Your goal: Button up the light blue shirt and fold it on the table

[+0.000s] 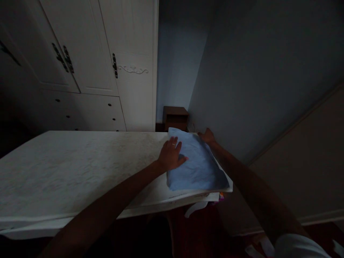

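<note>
Blue pillow [197, 173]: lying flat at the right end of the white table [107, 157], near the grey wall [242, 89].
Left hand [170, 154]: palm down on the pillow's left side, fingers spread, gripping nothing.
Right hand [206, 136]: at the far right corner, fingers bent; whether they pinch fabric, I cannot tell.
Pillow handling: apparently smoothing or squaring it.
Far corner: straightening would call for a light pull, left palm steadying.
Beyond the table: white wardrobe [137, 96], small brown cabinet [176, 111].
</note>
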Motion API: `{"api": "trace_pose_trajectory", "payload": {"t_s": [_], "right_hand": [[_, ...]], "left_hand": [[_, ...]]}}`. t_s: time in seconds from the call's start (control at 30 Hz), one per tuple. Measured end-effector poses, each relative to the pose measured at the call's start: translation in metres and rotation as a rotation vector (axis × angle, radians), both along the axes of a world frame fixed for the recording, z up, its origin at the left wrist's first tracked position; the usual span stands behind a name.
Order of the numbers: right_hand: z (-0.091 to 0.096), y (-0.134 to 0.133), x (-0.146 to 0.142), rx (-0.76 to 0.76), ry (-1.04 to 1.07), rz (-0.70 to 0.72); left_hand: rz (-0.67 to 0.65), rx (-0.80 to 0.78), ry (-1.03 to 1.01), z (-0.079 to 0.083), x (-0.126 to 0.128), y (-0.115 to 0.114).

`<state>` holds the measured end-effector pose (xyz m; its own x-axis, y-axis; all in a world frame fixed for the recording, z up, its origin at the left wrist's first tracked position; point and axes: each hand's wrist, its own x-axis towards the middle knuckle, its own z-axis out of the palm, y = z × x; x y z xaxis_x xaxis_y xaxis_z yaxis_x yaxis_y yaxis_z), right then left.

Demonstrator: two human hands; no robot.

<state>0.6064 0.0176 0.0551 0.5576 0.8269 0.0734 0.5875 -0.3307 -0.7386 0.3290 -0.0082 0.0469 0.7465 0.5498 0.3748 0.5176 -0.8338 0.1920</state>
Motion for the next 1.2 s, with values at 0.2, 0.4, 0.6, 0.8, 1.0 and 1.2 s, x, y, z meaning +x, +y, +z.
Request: {"api": "trace_pose_trajectory", "payload": {"t_s": [0.2, 0.4, 0.6, 0.8, 1.0, 1.2], "right_hand": [[0.002, 0.039, -0.070, 0.010, -0.407, 0.358], [-0.031, 0.075, -0.111, -0.113, -0.539, 0.440], [-0.059, 0.087, -0.102, -0.158, -0.470, 0.431], [-0.062, 0.088, -0.099, -0.143, -0.453, 0.446], [-0.055, 0.079, -0.107, -0.130, -0.557, 0.417], [-0.037, 0.052, -0.123, -0.065, -0.726, 0.383]], "left_hand": [[-0.347, 0.018, 0.177, -0.022, 0.003, -0.020], [-0.287, -0.003, 0.005, -0.046, -0.005, -0.030], [-0.312, -0.023, -0.037, -0.051, -0.016, -0.040], [-0.311, -0.052, 0.008, -0.045, -0.016, -0.044], [-0.293, -0.084, 0.008, -0.045, -0.012, -0.043], [-0.293, -0.101, 0.028, -0.044, -0.014, -0.049]]}}
